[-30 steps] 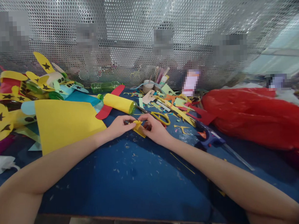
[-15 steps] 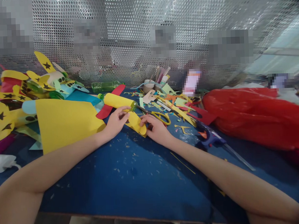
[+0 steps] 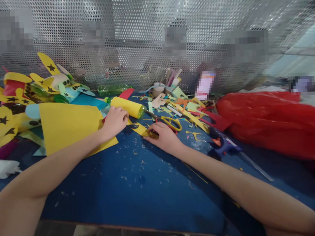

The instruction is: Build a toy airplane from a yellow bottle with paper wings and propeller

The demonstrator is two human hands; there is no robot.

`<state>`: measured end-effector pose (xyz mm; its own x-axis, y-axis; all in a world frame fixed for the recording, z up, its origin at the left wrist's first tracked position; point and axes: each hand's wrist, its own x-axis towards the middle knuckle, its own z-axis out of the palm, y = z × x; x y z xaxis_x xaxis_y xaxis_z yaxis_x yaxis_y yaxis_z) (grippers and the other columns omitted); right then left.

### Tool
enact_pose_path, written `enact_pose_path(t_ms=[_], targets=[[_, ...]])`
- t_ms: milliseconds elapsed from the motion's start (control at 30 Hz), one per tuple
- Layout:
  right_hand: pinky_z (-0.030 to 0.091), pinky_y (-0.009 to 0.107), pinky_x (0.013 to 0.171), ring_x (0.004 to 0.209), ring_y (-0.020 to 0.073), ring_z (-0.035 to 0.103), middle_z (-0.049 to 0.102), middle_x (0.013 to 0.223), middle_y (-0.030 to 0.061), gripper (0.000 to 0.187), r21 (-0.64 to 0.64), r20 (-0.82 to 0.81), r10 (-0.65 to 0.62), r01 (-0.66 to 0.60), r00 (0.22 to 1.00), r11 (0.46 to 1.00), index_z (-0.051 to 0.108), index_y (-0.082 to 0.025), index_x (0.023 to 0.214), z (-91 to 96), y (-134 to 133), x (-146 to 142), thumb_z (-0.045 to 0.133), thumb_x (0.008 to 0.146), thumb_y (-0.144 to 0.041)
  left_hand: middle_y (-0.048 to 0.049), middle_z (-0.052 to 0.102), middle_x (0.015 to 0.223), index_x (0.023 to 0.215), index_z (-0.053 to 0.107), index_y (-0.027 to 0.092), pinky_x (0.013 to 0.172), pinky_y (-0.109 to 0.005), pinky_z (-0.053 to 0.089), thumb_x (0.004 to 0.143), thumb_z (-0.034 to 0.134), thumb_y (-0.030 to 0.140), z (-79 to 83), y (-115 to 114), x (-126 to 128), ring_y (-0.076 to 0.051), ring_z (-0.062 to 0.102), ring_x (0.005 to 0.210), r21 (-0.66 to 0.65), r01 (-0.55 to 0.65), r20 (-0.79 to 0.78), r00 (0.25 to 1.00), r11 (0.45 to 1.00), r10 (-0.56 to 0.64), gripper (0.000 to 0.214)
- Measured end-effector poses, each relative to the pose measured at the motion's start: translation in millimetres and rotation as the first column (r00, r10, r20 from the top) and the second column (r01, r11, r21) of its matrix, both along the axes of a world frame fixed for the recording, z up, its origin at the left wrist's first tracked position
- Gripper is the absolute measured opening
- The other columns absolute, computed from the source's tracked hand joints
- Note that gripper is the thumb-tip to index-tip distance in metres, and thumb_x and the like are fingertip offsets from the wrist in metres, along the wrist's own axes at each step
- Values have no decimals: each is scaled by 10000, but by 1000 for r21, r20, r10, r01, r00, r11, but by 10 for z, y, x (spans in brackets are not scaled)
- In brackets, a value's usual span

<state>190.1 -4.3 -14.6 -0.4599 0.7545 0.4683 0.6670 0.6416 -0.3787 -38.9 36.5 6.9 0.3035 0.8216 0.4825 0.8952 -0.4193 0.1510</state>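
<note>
Both my hands hold a narrow yellow paper strip (image 3: 139,128), stretched out flat over the blue table (image 3: 139,191). My left hand (image 3: 115,120) is closed on the strip's left end, right beside a bottle wrapped in yellow paper (image 3: 127,107). On the strip's right end, my right hand (image 3: 163,138) pinches it down against the table. A large yellow sheet (image 3: 70,126) lies under my left wrist.
Yellow-handled scissors (image 3: 171,123) lie just behind my right hand among paper scraps. A blue glue gun (image 3: 223,144) and a red plastic bag (image 3: 271,122) are to the right. Paper-and-bottle planes (image 3: 22,98) crowd the left. A perforated metal screen (image 3: 144,32) closes the back.
The yellow strip was a curled loop between my hands; now it is pulled out straight. My left hand moved left toward the yellow bottle, and my right hand stayed low on the table.
</note>
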Motion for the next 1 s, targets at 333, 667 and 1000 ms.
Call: enact_pose_path(t_ms=[333, 667, 1000], targets=[[502, 333, 680, 755, 196, 601, 621, 867, 63, 142, -14, -37, -41, 40, 998, 999, 584, -193, 958, 1, -8, 22, 617, 840, -265, -73, 635, 886, 946, 656, 151, 881, -366, 453, 888, 492, 248, 70, -251, 216, -226, 568, 927, 232, 202, 71, 972, 952, -224, 200], [516, 319, 626, 686, 154, 570, 587, 919, 55, 117, -43, -253, 4, -16, 968, 999, 561, -225, 959, 74, -19, 13, 583, 851, -266, -73, 700, 1132, 1235, 578, 178, 840, -322, 538, 870, 496, 202, -39, -457, 401, -187, 681, 918, -130, 403, 349, 874, 906, -338, 374], [511, 348, 701, 775, 175, 617, 611, 1069, 94, 368, -199, -352, -47, -26, 935, 980, 411, -216, 1205, 88, -33, 31, 525, 900, -389, -91, 681, 1174, 1303, 525, 162, 900, -334, 536, 849, 524, 205, -44, -508, 389, -197, 677, 992, 0, 404, 431, 826, 915, -364, 456]])
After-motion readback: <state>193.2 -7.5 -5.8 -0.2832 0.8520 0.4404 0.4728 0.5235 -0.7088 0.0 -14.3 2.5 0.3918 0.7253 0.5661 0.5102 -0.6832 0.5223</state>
